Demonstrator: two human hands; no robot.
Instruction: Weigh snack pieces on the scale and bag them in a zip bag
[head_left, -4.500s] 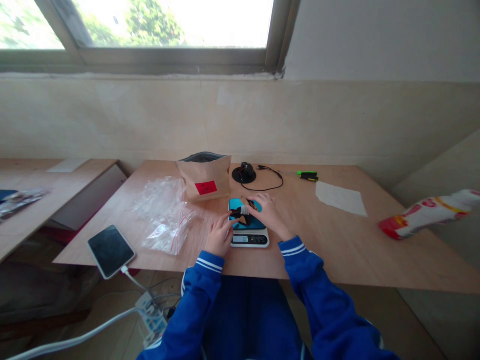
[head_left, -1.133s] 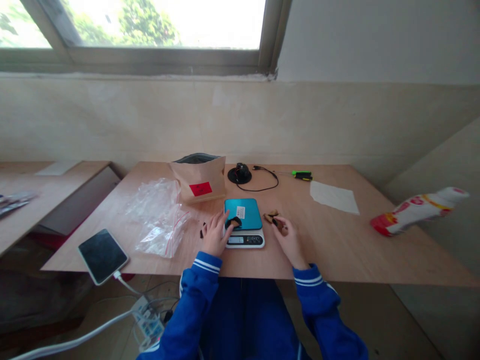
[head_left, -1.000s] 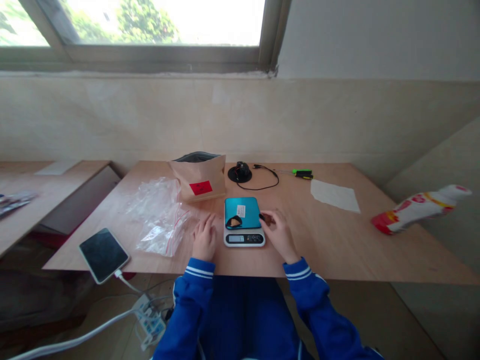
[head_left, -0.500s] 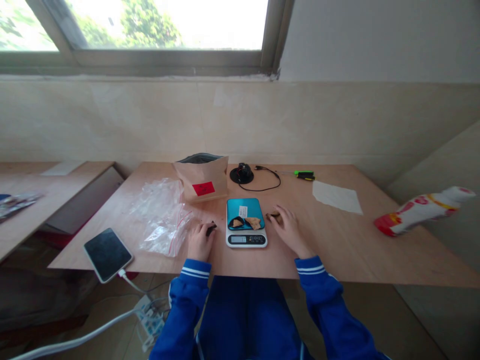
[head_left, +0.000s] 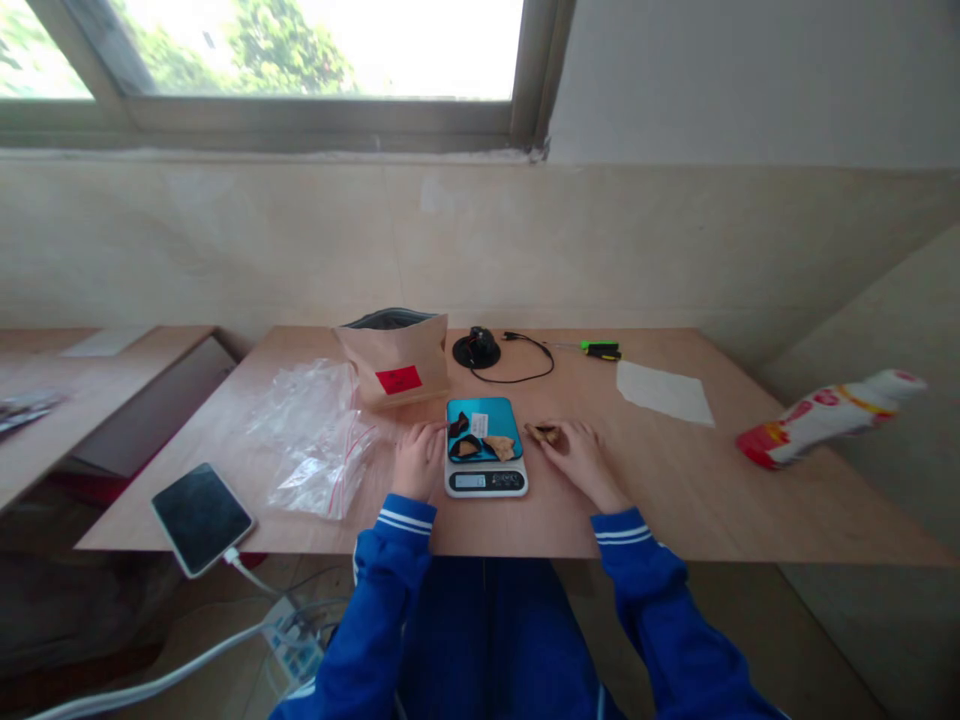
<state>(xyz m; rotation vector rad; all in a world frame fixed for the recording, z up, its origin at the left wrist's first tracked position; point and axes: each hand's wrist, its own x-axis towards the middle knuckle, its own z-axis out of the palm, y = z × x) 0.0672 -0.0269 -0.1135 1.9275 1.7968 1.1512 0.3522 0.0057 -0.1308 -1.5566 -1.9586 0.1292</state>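
A small kitchen scale (head_left: 487,483) with a blue-green weighing plate stands in front of me. Curled pieces of what looks like dried peel lie on the plate: a dark one (head_left: 458,425) at its left edge, a dark-rimmed one (head_left: 466,447) below, and a tan one (head_left: 499,448) to the right. My left hand (head_left: 417,462) is beside the scale's left edge, fingers stretched towards the dark piece and holding nothing visible. To the right of the scale, my right hand (head_left: 583,462) pinches another brown peel piece (head_left: 541,434) just above the table.
An open kraft pouch (head_left: 397,360) with a red label stands behind the scale. Clear plastic bags (head_left: 315,440) and a phone (head_left: 204,518) on a cable lie left. Behind are a black device with a cable (head_left: 480,348) and screwdrivers (head_left: 601,350); paper (head_left: 664,392) and a bottle (head_left: 825,418) are right.
The dark piece that my left hand held now lies on the scale plate, and that hand has moved right, beside the scale. My right hand still holds its piece, now turned more into view.
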